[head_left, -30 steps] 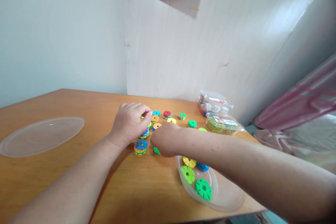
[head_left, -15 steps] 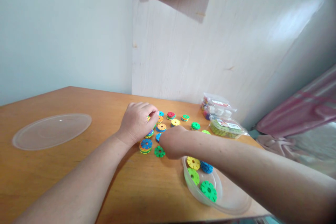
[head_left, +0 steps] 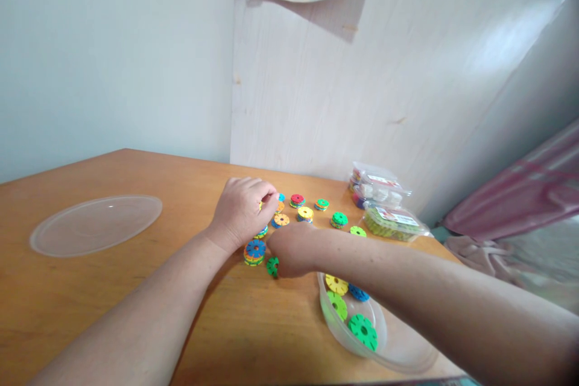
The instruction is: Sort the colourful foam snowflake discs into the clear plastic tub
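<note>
My left hand (head_left: 246, 211) is bent over the far side of the stacked notched plastic discs, thumb and fingers closed together. What lies between its fingertips is too hidden to name. My right hand (head_left: 296, 248) is curled, back of the hand up, beside a green notched disc (head_left: 272, 266) that it partly covers. Its fingertips are out of sight. A blue-topped disc stack (head_left: 256, 249) stands between the two forearms. Beyond the hands are an orange-topped stack (head_left: 281, 221), a yellow-topped stack (head_left: 305, 213), a red-topped stack (head_left: 297, 199) and several green-topped ones.
Under my right forearm a clear round tub (head_left: 332, 329) holds loose discs, among them a green disc (head_left: 362, 332). A clear oval lid (head_left: 97, 226) lies on the wooden table (head_left: 181, 187) at left. Lidded plastic boxes (head_left: 391, 223) stand by the wall at right, near a pink curtain (head_left: 515, 181).
My right hand has shifted slightly left and lower against the stacks, now covering part of the green disc and the blue piece beside it. The left hand stays at the stacks; the view shifts slightly.
</note>
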